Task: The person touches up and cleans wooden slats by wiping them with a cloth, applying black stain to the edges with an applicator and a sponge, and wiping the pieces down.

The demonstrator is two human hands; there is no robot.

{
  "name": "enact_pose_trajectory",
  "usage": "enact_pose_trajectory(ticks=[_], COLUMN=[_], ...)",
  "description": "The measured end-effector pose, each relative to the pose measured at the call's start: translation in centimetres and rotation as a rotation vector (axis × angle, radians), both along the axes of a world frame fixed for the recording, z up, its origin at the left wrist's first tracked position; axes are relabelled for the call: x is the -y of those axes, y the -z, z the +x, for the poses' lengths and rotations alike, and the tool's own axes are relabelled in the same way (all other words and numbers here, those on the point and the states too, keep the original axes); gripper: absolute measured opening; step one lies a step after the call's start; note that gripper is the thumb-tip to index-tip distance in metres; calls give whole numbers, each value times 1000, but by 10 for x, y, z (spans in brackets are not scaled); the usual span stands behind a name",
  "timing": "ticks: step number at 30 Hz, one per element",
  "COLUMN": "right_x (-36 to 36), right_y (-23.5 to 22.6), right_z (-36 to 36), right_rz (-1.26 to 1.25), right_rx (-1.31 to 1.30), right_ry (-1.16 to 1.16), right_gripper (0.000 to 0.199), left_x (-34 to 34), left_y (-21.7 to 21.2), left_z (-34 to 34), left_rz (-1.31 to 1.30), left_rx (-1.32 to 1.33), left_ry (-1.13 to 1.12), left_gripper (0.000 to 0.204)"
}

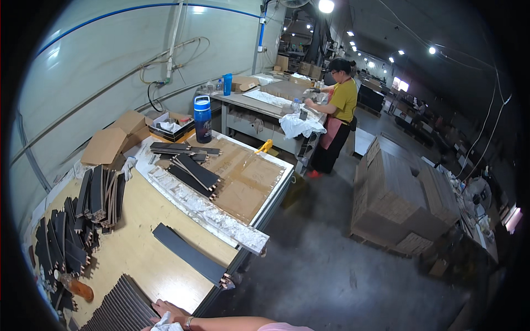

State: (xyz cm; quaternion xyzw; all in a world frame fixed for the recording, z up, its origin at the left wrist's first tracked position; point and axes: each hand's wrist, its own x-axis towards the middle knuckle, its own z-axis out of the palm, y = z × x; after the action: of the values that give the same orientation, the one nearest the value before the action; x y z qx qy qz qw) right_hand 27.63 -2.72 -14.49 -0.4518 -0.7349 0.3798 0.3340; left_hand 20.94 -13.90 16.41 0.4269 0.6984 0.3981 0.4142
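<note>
My right hand [175, 313], with a band at its wrist, reaches in from the bottom edge. A crumpled white cloth [167, 324] is bunched in it, and its fingertips rest at the right end of a row of dark grey slats [120, 309]. These slats lie side by side on the pale yellow tabletop [171, 281]. Beyond the hand, a few dark strips [187, 252] with light peg-like ends lie together near the table's right edge. My left hand does not show.
Piles of dark strips [66, 237] and an orange-brown bottle [77, 287] line the left side. Behind stand a cardboard-covered table [251, 190], a blue bottle [202, 118] and open cartons [105, 144]. A co-worker [338, 110] stands at a farther bench; stacked boards [392, 193] fill a pallet at right.
</note>
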Motion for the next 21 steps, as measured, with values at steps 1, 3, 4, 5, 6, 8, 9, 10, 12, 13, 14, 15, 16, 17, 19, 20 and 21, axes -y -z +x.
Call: enact_pose_trajectory(ticks=[1,3,4,5,6,8,9,10,12,13,14,15,16,17,19,20,21], right_x=[-14,-20,-21,-25,-26,-28,-29,-32,-29,-22,-13,-5,6,12,25,24,23], right_y=[32,34,43,53,54,57,61,66,52,20,9,2,-8,-18,-36,-32,-34], right_z=[-14,-39,-37,-31,-27,-13,-4,7,17,28,36,37,32,29,19,18,17], right_rz=[-111,-215,-215,-219,-281,-426,-463,-348,-350,-466,-474,-489,-525,-577,-684,-754,-816], right_rx=[64,104,109,14,-60,-302,-401,-399,-501,-603,-657,-709,-728,-765,-840,-882,-933], right_ry=[48,7,11,49,70,147,190,248,234,183,204,210,231,225,207,172,124], right_gripper=[72,65,65,62,60,56,54,53,55,59,61,63,66,69,73,65,58], left_x=[1,6,6,8,6,-2,-6,-11,-16,-22,-35,-52,-61,-71,-81,-75,-65], left_y=[3,18,28,35,29,17,13,11,11,38,66,78,64,47,59,45,59], left_z=[5,-12,-19,-25,-22,-18,-17,-18,-28,-65,-93,-103,-88,-71,-60,-30,-21], left_rz=[21,44,92,140,136,51,59,65,82,155,219,237,170,108,81,60,350], left_rx=[51,78,148,218,222,219,237,255,276,395,531,625,762,894,613,378,45], left_ry=[16,-39,-34,-29,-28,-87,-85,-81,-115,-82,-19,-25,-116,-216,-42,35,267], left_gripper=[35,36,39,42,42,48,50,53,61,58,56,54,50,46,43,45,49])
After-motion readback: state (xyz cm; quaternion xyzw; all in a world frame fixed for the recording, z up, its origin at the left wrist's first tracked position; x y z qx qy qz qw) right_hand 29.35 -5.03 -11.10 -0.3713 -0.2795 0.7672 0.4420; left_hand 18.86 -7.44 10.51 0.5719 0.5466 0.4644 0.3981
